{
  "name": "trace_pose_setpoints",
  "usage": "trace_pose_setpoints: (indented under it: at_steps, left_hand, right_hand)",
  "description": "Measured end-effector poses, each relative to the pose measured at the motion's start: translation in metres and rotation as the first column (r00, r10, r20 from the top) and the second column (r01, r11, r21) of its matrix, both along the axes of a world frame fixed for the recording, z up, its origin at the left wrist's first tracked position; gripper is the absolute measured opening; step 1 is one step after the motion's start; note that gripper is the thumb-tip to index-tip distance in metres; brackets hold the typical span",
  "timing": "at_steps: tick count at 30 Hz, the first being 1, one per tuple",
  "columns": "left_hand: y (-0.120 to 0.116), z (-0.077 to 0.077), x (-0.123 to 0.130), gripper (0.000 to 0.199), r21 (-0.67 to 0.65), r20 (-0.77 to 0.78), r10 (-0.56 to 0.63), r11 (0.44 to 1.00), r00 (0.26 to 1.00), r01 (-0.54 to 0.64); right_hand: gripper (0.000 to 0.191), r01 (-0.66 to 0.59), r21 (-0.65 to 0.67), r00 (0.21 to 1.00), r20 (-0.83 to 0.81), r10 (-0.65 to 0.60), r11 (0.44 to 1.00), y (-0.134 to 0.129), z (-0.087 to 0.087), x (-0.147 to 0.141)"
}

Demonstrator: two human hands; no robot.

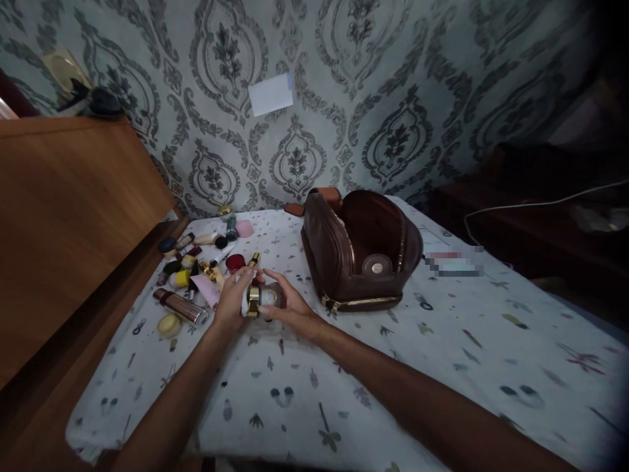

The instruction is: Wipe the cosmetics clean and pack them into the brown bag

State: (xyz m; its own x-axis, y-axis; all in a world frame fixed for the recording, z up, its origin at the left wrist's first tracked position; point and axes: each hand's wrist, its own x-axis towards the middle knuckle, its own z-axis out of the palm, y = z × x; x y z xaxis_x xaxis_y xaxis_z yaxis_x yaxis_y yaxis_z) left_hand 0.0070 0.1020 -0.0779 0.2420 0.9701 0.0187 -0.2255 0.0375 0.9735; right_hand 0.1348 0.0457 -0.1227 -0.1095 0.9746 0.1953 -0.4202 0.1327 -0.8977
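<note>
My right hand [289,307] is closed around a small glass bottle [269,297] with a pale label, which lies sideways in front of me. At its gold cap [253,300], my left hand [232,298] is closed on a crumpled white tissue [244,303], pressed against the cap end. Just right of both hands stands a brown leather toiletry bag [327,262], unzipped, its dark inside showing. Close to my left hand are a pink tube [205,288], a red round jar [235,263] and a long rose-brown bottle [181,307].
Several cosmetics lie at the table's left, among them a yellow round jar [168,326], a yellow cap [182,278] and a pink cap [244,228]. A patterned white cloth [295,413] covers the table. A wooden cabinet [73,210] borders the left; a cable [531,205] runs at right.
</note>
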Motion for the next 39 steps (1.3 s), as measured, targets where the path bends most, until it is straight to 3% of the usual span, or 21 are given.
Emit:
trace_pose_setpoints:
  at_steps: [3,7,12,15,17,19,21,23,27,32,35,39]
  left_hand:
    - [0.001,-0.003,0.002,0.046,-0.006,0.02,0.033,0.999,0.999,-0.033]
    - [-0.001,-0.011,0.006,0.055,-0.024,0.051,0.057,0.998,0.997,-0.056]
    - [-0.011,-0.018,0.005,0.053,0.188,-0.102,0.051,0.982,0.994,-0.031]
    - [-0.018,-0.017,0.001,0.049,0.35,-0.209,0.063,0.936,0.976,0.014]
    - [-0.022,-0.015,0.0,0.046,0.486,-0.286,0.096,0.872,0.953,0.059]
    - [-0.025,-0.014,-0.001,0.042,0.567,-0.316,0.154,0.822,0.936,0.056]
    - [-0.027,-0.014,-0.001,0.038,0.592,-0.319,0.21,0.806,0.924,0.022]
    - [-0.028,-0.015,-0.001,0.037,0.579,-0.317,0.245,0.815,0.916,-0.017]
    - [-0.026,-0.014,-0.003,0.038,0.45,-0.285,0.215,0.89,0.934,-0.067]
    - [-0.022,0.001,-0.006,0.041,0.267,-0.223,0.162,0.958,0.961,-0.1]
    - [-0.02,0.007,-0.005,0.041,0.154,-0.163,0.078,0.987,0.983,-0.053]
    - [-0.018,0.004,-0.001,0.043,0.074,-0.138,-0.04,0.996,0.99,0.05]
  right_hand:
    - [0.066,-0.03,-0.054,0.98,-0.2,0.018,0.998,-0.001,0.007,-0.001]
    - [0.049,-0.124,-0.228,0.896,-0.443,0.01,0.966,-0.002,0.012,-0.001]
    - [0.021,-0.189,-0.347,0.77,-0.633,-0.081,0.919,0.002,0.011,0.0]
    - [0.031,-0.282,-0.38,0.762,-0.647,-0.035,0.881,0.006,0.012,-0.001]
    - [0.042,-0.33,-0.397,0.777,-0.629,0.008,0.856,0.006,0.011,-0.003]
    - [0.046,-0.322,-0.421,0.799,-0.601,0.005,0.848,0.006,0.009,-0.007]
    - [0.048,-0.273,-0.433,0.822,-0.569,-0.026,0.859,0.005,0.007,-0.011]
    - [0.051,-0.233,-0.404,0.842,-0.539,-0.024,0.884,0.004,0.004,-0.013]
    - [0.061,-0.24,-0.269,0.876,-0.473,0.089,0.933,-0.001,0.005,-0.01]
    - [0.063,-0.264,-0.263,0.894,-0.428,0.133,0.928,-0.004,0.011,-0.004]
    - [0.069,-0.258,-0.306,0.899,-0.424,0.112,0.916,-0.003,0.008,-0.005]
    - [0.075,-0.224,-0.314,0.897,-0.437,0.069,0.923,0.0,0.002,-0.007]
